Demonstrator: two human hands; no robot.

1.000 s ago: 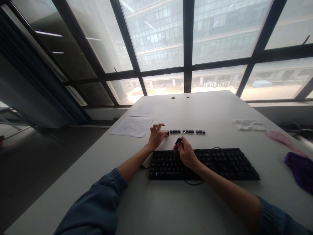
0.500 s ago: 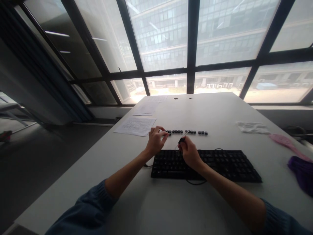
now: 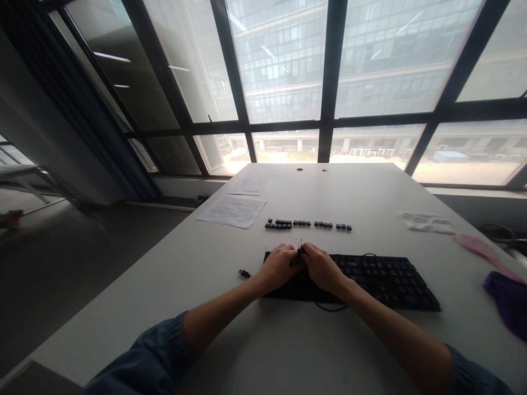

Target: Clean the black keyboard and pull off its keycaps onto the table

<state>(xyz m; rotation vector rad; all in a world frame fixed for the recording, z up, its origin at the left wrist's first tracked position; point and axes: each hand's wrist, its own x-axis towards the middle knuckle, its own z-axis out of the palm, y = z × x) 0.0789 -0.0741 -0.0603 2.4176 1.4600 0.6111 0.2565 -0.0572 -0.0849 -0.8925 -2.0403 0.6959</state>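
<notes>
Clustering over one keyboard (image 3: 382, 280): two hands (image 3: 278, 267) (image 3: 323, 267), one tool (image 3: 301, 250).

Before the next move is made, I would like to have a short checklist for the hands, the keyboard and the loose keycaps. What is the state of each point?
1. Keyboard lying flat on the table: ok.
2. Plug disconnected: ok, it lies loose left of the keyboard.
3. Wire tool in the right hand: ok, wire ends pointing up and away from the person.
4. Left hand clear of the loose keycaps: ok, it is at the keyboard beside the right hand.
5. Keys under both hands in open view: not ok, the hands cover them.
6. Left fingers gripping something: cannot tell.
</notes>
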